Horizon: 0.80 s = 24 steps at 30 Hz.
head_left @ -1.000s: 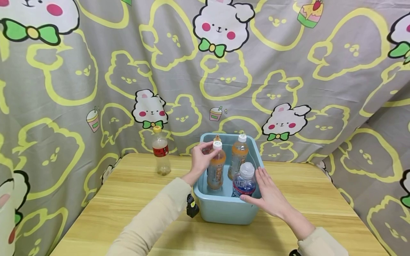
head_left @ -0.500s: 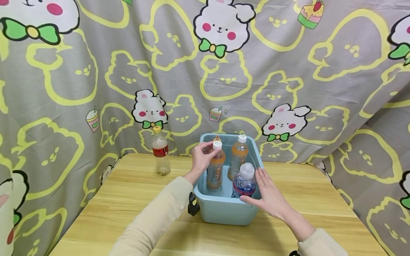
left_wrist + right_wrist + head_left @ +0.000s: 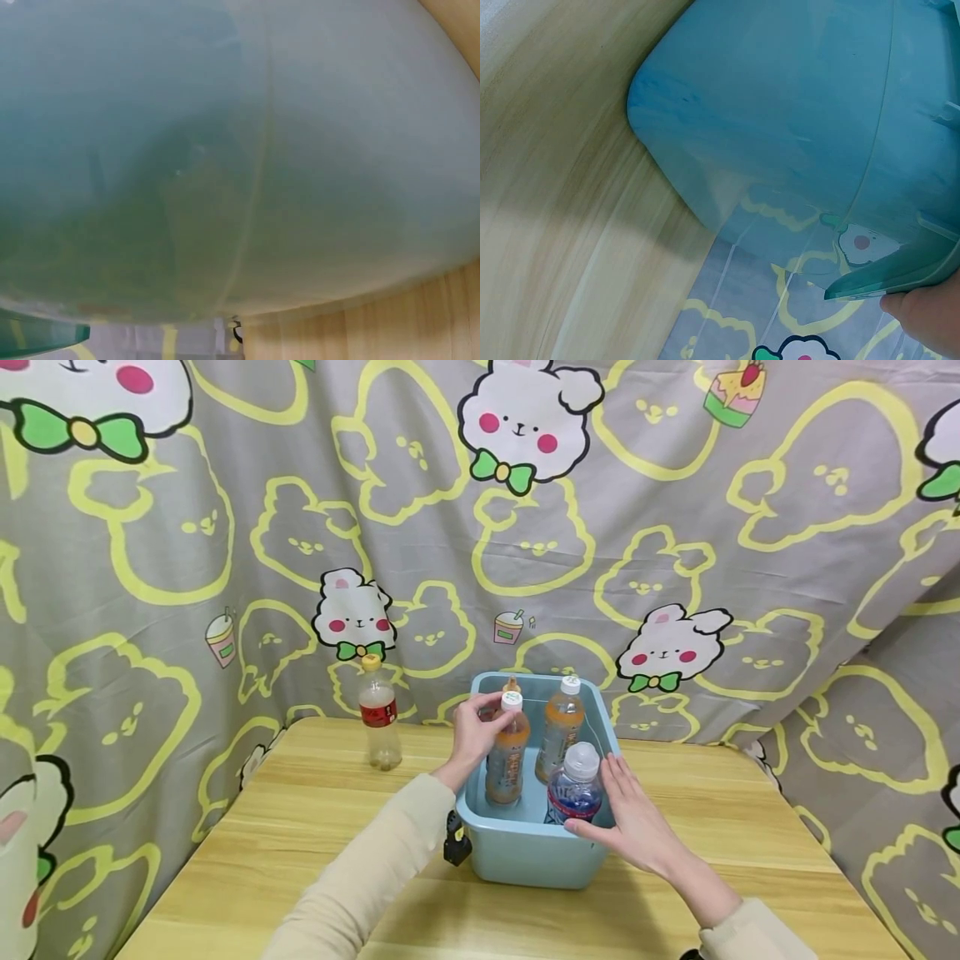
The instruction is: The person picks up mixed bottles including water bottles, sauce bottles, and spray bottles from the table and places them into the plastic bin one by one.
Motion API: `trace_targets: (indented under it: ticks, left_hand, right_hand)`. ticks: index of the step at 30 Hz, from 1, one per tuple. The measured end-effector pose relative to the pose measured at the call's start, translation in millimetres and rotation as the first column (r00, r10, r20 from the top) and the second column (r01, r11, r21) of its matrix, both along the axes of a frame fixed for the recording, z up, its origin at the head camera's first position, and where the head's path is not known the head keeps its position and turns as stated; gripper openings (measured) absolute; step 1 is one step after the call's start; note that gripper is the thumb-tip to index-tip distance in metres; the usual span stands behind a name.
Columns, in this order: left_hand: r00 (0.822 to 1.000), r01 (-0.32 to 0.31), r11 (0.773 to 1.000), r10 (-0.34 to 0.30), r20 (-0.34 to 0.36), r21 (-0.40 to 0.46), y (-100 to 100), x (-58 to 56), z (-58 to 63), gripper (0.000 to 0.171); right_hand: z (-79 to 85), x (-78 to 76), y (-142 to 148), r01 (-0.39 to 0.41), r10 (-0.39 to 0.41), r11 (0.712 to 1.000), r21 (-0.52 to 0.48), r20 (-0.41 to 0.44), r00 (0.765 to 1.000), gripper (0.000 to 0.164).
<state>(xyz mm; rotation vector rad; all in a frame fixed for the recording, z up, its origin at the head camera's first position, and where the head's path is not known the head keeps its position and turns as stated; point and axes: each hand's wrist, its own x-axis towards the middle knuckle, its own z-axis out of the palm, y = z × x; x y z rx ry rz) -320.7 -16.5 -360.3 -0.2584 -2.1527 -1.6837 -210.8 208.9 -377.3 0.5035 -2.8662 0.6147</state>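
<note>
A light blue plastic bin (image 3: 536, 858) stands on the table with several bottles upright inside. My left hand (image 3: 474, 731) reaches over the bin's left rim and pinches a bottle of orange drink (image 3: 507, 760) at the neck, just under its white cap. Another orange drink bottle (image 3: 561, 727) is at the back right of the bin. In the front right corner is a bottle with blue liquid (image 3: 576, 789) and a clear cap. My right hand (image 3: 637, 818) rests with straight fingers along the right rim, thumb at the front corner. The left wrist view is filled by the bin's wall (image 3: 225, 150).
A cola bottle (image 3: 380, 727) with a yellow cap and red label stands on the wooden table (image 3: 300, 827), left of the bin. Behind the pinched bottle, partly hidden, shows a tan bottle top (image 3: 512, 682). A patterned curtain (image 3: 435, 552) hangs behind the table.
</note>
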Motion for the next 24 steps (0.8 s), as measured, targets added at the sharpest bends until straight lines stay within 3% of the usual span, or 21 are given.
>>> trace_targets:
  ticks: [24]
  left_hand:
    - [0.998, 0.027, 1.000, -0.026, 0.056, -0.016, -0.1, 1.8, 0.9, 0.032]
  right_hand:
    - [0.9, 0.4, -0.5, -0.002, 0.002, 1.000, 0.007, -0.004, 1.000, 0.102]
